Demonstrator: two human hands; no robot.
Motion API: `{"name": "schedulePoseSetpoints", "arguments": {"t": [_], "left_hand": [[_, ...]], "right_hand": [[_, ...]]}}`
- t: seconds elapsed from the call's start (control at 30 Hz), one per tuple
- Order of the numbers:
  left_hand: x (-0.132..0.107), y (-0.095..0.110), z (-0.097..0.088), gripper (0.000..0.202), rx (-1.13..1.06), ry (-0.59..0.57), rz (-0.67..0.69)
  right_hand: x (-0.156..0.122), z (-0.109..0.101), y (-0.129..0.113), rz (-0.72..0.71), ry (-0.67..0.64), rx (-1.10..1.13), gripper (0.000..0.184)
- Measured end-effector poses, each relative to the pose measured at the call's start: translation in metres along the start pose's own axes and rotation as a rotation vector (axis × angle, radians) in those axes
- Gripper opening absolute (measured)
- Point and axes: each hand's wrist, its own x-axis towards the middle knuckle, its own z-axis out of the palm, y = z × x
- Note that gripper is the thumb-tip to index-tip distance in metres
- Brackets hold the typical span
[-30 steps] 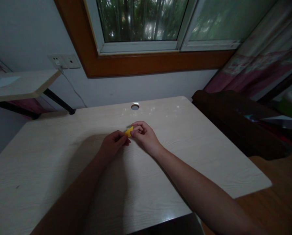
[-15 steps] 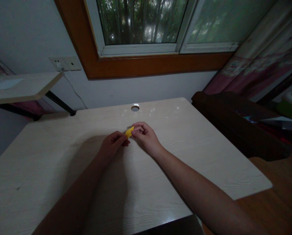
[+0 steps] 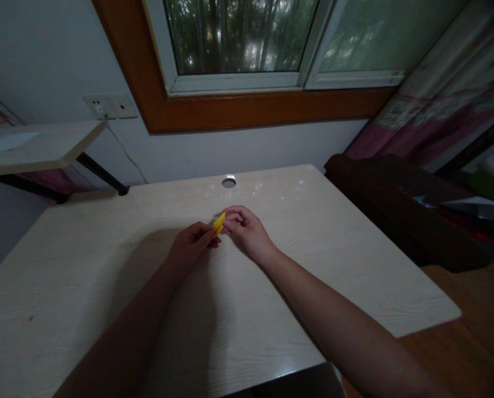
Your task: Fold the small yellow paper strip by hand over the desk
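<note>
Holding yellow paper (image 3: pixel 218 225) in left hand (image 3: pixel 191 240) with a close pinch; apparently touching its edge with loosely curled right hand (image 3: pixel 249 232) — gripping or not, cannot tell. Between both hands, seems already folded — cannot judge the work left.

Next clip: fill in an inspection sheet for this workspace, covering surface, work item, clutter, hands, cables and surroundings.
Surface: pale wood-grain table, with a round hole near its far edge.
Work item: small yellow piece, material unclear.
Clutter: pale flat item on the raised shelf; blurred items beyond the table's right side.
Hands: left hand pinches the yellow piece; right hand is at its other end, grip unclear.
Cables: pale cable from the wall socket down to the table's far edge.
Surroundings: window ahead, curtain at right.
</note>
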Motion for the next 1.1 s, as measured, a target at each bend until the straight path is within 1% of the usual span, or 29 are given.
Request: {"name": "schedulePoseSetpoints", "arguments": {"t": [0.13, 0.23, 0.33, 0.43, 0.5, 0.67, 0.87, 1.1], "left_hand": [[0.001, -0.006, 0.000, 0.024, 0.046, 0.038, 0.015], [0.002, -0.010, -0.001, 0.024, 0.104, 0.062, 0.035], [0.001, -0.010, -0.001, 0.022, 0.237, 0.075, 0.072], [-0.001, -0.008, -0.001, 0.022, 0.380, 0.090, 0.097], [-0.001, -0.007, -0.001, 0.022, 0.422, 0.095, 0.101], [-0.001, -0.005, 0.000, 0.025, 0.395, 0.081, 0.090], [-0.001, -0.004, 0.000, 0.024, 0.361, 0.081, 0.082], [0.000, -0.011, -0.001, 0.024, 0.286, 0.058, 0.066]], "right_hand": [[-0.002, 0.003, -0.004, -0.005, -0.007, -0.024, 0.030], [-0.003, 0.005, -0.003, -0.017, 0.001, -0.075, 0.040], [-0.004, 0.005, 0.003, -0.030, -0.047, -0.131, 0.049], [-0.005, 0.004, 0.008, -0.035, -0.086, -0.170, 0.048], [-0.005, 0.004, 0.009, -0.038, -0.086, -0.189, 0.046], [-0.006, 0.005, 0.007, -0.036, -0.085, -0.204, 0.043], [-0.004, 0.005, 0.008, -0.036, -0.076, -0.169, 0.042], [-0.003, 0.005, 0.007, -0.018, -0.068, -0.126, 0.038]]}}
